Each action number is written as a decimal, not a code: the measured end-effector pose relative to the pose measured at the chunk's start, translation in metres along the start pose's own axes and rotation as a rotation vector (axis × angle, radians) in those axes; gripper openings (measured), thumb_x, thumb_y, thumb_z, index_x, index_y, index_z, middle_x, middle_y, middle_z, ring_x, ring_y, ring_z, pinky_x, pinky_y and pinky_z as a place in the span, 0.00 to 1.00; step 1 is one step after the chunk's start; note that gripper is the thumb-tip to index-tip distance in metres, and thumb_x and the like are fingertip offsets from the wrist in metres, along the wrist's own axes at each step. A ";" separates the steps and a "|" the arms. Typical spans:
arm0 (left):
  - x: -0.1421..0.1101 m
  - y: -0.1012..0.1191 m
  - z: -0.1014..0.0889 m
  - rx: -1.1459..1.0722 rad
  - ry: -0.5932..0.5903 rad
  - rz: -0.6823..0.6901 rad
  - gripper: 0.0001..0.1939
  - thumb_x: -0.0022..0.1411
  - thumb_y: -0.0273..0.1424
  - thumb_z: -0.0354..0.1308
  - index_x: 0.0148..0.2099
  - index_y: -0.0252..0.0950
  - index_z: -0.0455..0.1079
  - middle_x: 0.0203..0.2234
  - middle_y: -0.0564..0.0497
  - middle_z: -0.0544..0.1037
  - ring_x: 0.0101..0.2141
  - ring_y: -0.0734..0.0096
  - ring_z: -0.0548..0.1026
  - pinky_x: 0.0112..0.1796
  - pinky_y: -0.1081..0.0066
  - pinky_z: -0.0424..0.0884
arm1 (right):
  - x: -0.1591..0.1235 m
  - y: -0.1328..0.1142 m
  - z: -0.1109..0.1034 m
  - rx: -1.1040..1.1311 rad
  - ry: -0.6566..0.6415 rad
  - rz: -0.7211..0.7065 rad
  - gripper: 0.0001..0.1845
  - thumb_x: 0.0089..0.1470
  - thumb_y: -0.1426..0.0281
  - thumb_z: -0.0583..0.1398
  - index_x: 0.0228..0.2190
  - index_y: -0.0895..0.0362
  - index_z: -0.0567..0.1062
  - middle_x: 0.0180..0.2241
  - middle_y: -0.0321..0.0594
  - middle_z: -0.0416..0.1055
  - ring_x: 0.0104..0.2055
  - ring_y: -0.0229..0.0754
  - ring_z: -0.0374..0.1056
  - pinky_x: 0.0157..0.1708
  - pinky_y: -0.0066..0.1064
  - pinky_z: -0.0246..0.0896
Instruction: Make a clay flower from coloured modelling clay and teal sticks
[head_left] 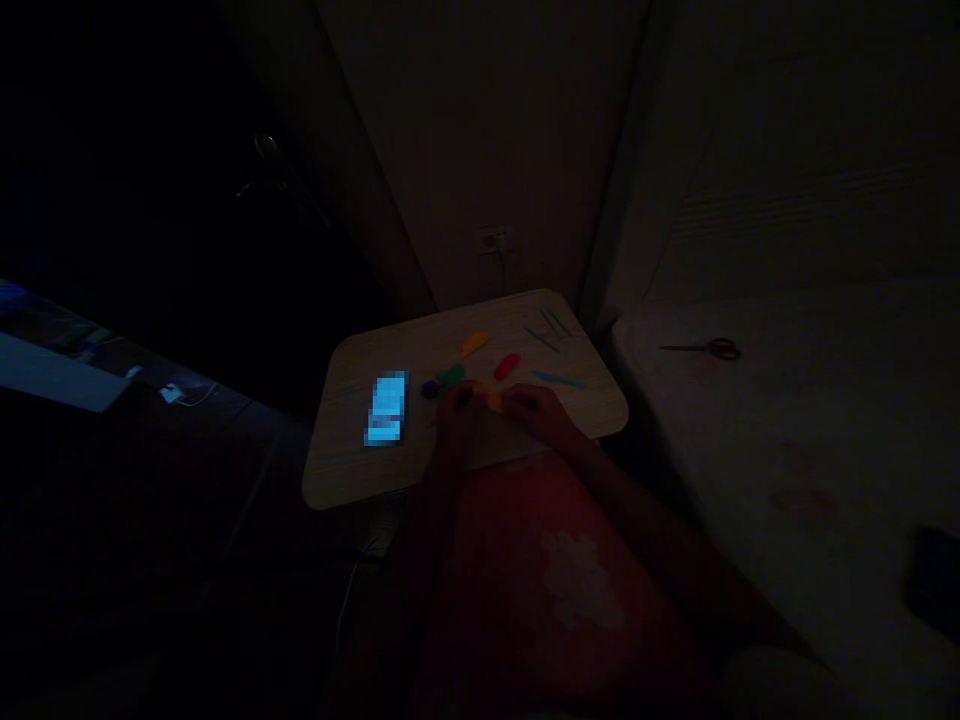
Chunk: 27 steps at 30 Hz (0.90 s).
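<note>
The room is very dark, so fine detail is lost. My left hand (456,406) and my right hand (534,404) meet over the near edge of a small table, fingers closed around an orange lump of modelling clay (490,398). Just past my left fingers lie a green piece of clay (452,375) and a dark blue or purple piece (430,389). A red piece (508,366) and a yellow-orange piece (475,344) rest beyond the hands. To the right is a flat blue tool (559,380), with several thin sticks or tools (553,324) behind it.
A lit phone (386,408) lies on the left of the pale wooden tabletop (352,470). Scissors (705,348) rest on a light surface (750,420) at the right. Behind the table, a cord hangs from a wall socket (495,239).
</note>
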<state>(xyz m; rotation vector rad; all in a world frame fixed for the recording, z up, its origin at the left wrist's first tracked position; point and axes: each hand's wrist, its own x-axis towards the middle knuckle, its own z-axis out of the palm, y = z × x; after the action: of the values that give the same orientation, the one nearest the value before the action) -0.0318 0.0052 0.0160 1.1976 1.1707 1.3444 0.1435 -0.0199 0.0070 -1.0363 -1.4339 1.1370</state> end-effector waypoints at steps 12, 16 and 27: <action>-0.001 0.004 -0.001 0.126 -0.189 0.081 0.13 0.52 0.40 0.69 0.31 0.36 0.74 0.27 0.52 0.77 0.31 0.68 0.75 0.34 0.70 0.72 | 0.001 -0.001 -0.001 -0.137 -0.012 -0.065 0.12 0.55 0.59 0.63 0.31 0.56 0.79 0.31 0.39 0.78 0.33 0.41 0.71 0.35 0.31 0.63; -0.003 0.006 -0.002 0.154 -0.199 0.108 0.11 0.54 0.38 0.66 0.31 0.36 0.72 0.27 0.52 0.76 0.31 0.70 0.73 0.33 0.72 0.70 | 0.000 -0.004 -0.001 -0.106 0.019 -0.039 0.12 0.54 0.59 0.64 0.31 0.56 0.78 0.30 0.38 0.76 0.32 0.41 0.69 0.33 0.30 0.62; -0.005 0.003 0.000 0.146 -0.201 0.128 0.10 0.51 0.31 0.66 0.33 0.37 0.68 0.26 0.56 0.71 0.28 0.74 0.69 0.30 0.75 0.65 | 0.000 -0.006 -0.001 -0.142 0.045 -0.073 0.09 0.54 0.64 0.62 0.29 0.56 0.77 0.29 0.38 0.76 0.32 0.40 0.68 0.34 0.30 0.62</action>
<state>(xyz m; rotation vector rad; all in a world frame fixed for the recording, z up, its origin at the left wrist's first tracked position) -0.0322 0.0002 0.0190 1.4985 1.0769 1.2152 0.1445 -0.0209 0.0131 -1.0920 -1.5219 0.9648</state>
